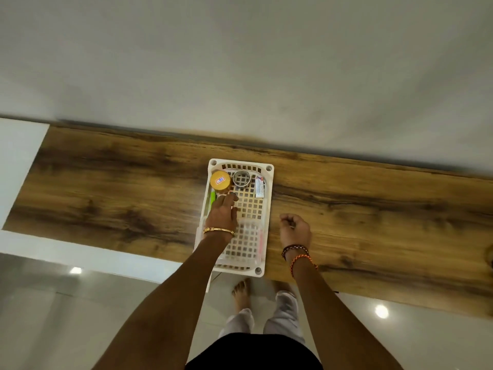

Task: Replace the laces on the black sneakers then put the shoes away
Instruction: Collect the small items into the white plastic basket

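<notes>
My left hand [222, 212] reaches with loose fingers into the white basket [268, 209], my right hand [294, 228] is curled empty, no sneakers or laces visible, so I may knock the yellow-lidded jar [220, 180].

White lattice basket [240, 162] lies lengthwise on wooden shelf [373, 204]; yellow-lidded jar [220, 180], tape roll [242, 178] inside

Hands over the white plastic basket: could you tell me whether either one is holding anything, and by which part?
It cannot be told for the left hand, reaching into the white plastic basket; the right hand is curled, apparently empty.
</notes>
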